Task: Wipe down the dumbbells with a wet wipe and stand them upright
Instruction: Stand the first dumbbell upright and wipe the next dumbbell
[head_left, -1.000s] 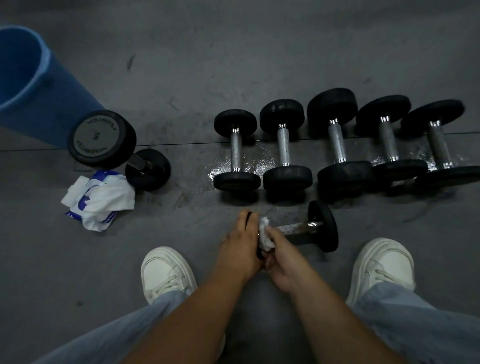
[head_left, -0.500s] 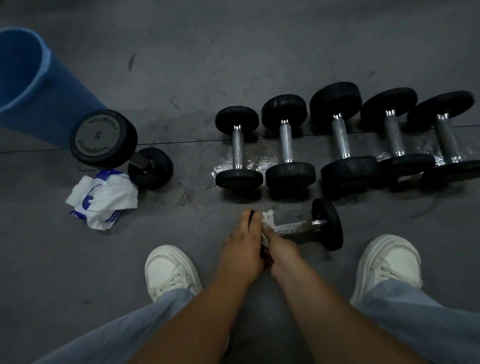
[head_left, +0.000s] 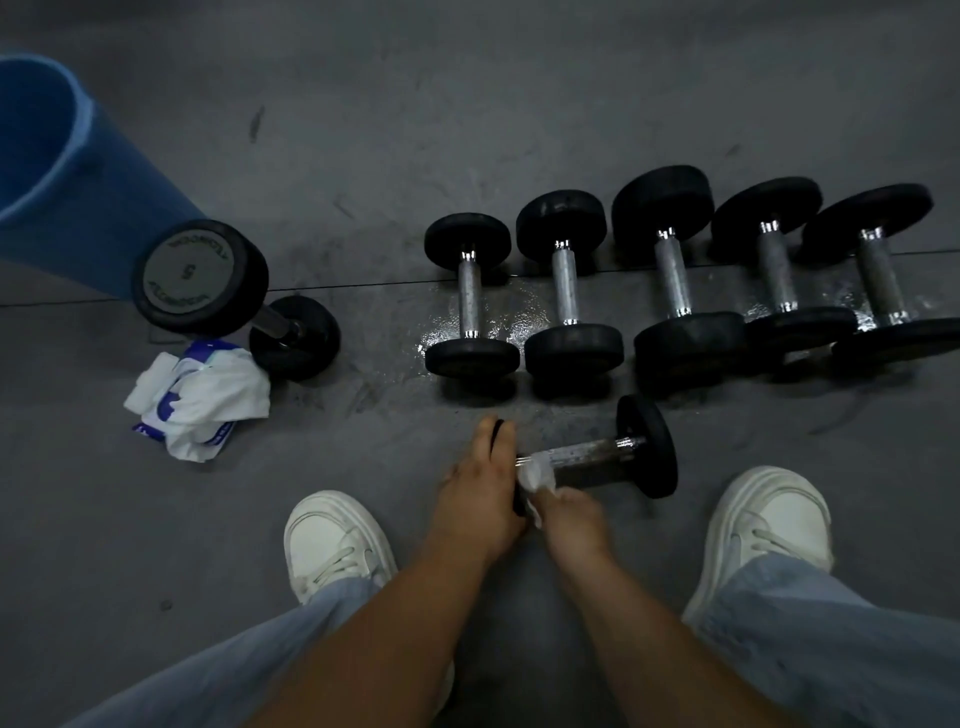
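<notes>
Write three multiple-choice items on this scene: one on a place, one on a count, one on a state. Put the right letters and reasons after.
1. Where does the wipe pack lie?
A. On the floor beside the upright dumbbell
B. On a shelf
C. Inside a bag

2. How many dumbbells make up the far row?
A. Three
B. Five
C. Seven

3. How is the dumbbell being wiped placed?
A. Standing on one head
B. Lying on its side
C. Lifted into the air

Answers:
1 A: the white and blue pack lies right next to that dumbbell's lower head.
2 B: five lie side by side.
3 B: its handle is level, the left hand grips one head, and the right hand presses the wipe on the handle.
</notes>
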